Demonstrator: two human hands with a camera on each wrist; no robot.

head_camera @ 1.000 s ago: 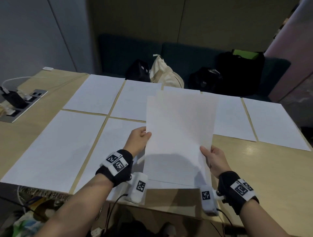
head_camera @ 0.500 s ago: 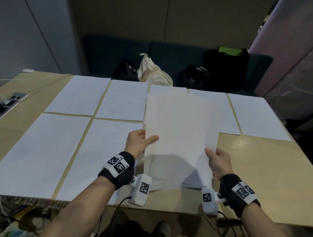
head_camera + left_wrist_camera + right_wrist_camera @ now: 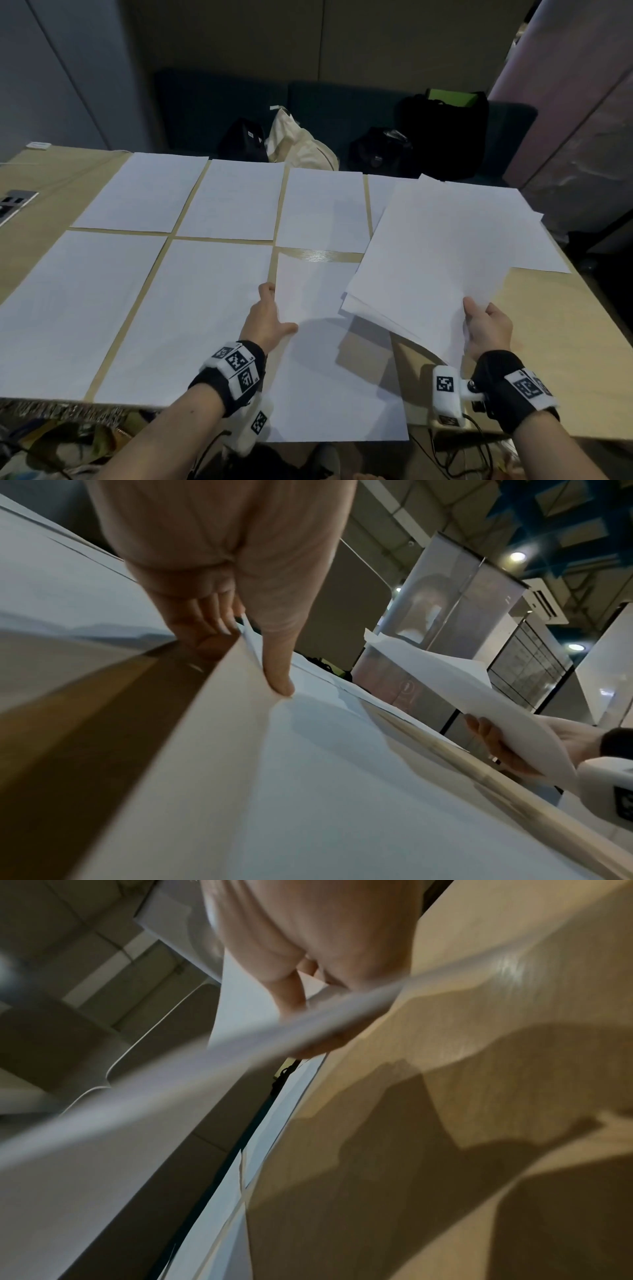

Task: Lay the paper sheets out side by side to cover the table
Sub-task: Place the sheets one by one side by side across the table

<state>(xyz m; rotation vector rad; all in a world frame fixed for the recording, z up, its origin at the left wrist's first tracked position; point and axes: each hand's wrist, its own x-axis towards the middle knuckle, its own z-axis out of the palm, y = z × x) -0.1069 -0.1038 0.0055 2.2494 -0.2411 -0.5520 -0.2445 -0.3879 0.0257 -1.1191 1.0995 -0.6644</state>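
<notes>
Several white paper sheets (image 3: 144, 192) lie side by side on the wooden table (image 3: 555, 342), a back row and two in front at the left. My left hand (image 3: 270, 318) pinches the left edge of a single sheet (image 3: 329, 370) lying at the front middle, overhanging the near edge. In the left wrist view the thumb lies on this sheet (image 3: 308, 777) with the fingers (image 3: 205, 620) under its slightly raised edge. My right hand (image 3: 486, 329) grips a stack of sheets (image 3: 445, 260) by its near corner, lifted above the table's right part; the stack (image 3: 240, 1069) is blurred in the right wrist view.
Bare wood shows at the front right. A power socket panel (image 3: 13, 202) sits in the tabletop at far left. Behind the table a dark bench holds black bags (image 3: 445, 133) and a cream cloth bag (image 3: 301, 144). Cables hang below the near edge.
The stack, held in both hands a second ago, has swung right in my right hand. One sheet stayed with my left hand and now lies at the front middle.
</notes>
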